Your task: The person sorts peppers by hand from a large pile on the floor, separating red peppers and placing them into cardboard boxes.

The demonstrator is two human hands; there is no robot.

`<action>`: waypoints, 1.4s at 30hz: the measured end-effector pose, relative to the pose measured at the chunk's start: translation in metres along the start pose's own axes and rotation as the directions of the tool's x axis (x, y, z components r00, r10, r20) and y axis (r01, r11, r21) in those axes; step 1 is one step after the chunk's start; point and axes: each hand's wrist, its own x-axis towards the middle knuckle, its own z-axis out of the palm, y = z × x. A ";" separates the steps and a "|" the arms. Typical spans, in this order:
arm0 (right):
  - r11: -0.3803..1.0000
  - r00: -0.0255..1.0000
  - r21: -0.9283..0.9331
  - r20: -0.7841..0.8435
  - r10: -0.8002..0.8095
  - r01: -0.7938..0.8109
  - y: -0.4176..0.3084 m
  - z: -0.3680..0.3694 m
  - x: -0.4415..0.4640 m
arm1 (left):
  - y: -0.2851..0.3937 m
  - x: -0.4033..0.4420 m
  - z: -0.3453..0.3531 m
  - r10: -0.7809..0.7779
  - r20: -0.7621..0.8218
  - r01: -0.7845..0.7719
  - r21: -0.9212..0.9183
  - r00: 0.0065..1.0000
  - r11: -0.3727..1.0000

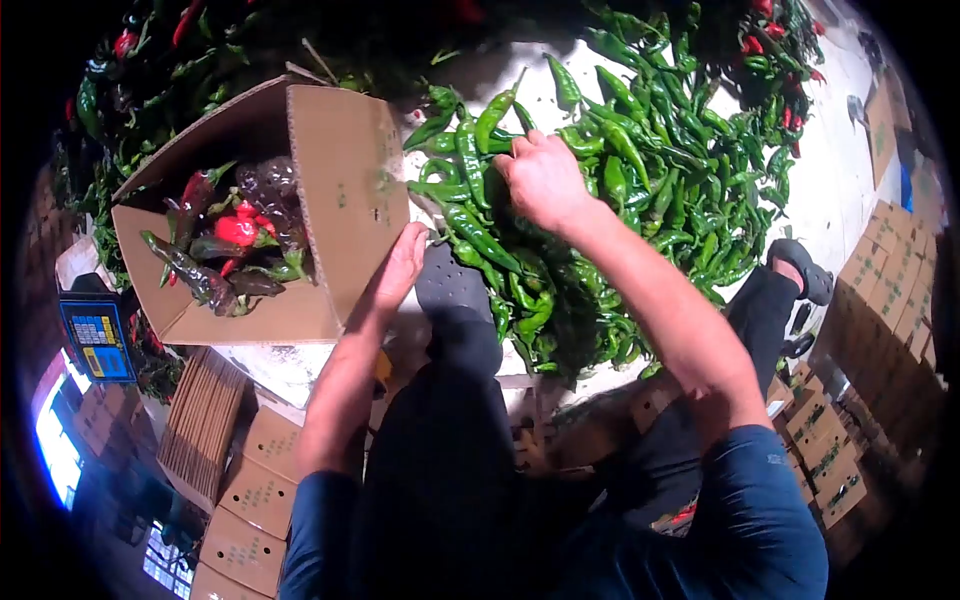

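Picking, seemingly, through peppers [640,150] beside the box [355,200] with curled right hand [545,180], hold unclear, open left hand [402,264] against it; probably needing a gentle pinch next.

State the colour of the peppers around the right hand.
Glossy green; the peppers around the right hand show best in the head view.

This looks like a packing shed: a big pile of green peppers [690,185], stacks of boxes [890,265] and flat cardboard [203,415].
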 end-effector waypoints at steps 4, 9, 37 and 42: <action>0.961 0.989 -0.270 0.110 0.096 -0.063 0.014 -0.011 0.019 | -0.024 -0.030 0.010 -0.035 0.015 0.034 0.038 0.999 0.999; 0.970 0.987 -0.190 -0.079 0.142 -0.154 0.055 -0.008 0.017 | -0.021 -0.072 0.005 -0.107 0.171 0.119 -0.066 0.980 0.991; 0.586 0.778 0.681 -0.037 0.627 -0.439 0.034 -0.057 -0.054 | 0.039 -0.082 -0.073 -0.169 0.497 0.510 -0.707 0.851 0.491; 0.624 0.950 0.756 -0.008 0.312 -0.198 -0.081 -0.039 -0.086 | 0.093 -0.027 -0.079 0.060 0.157 0.109 -0.868 0.986 0.484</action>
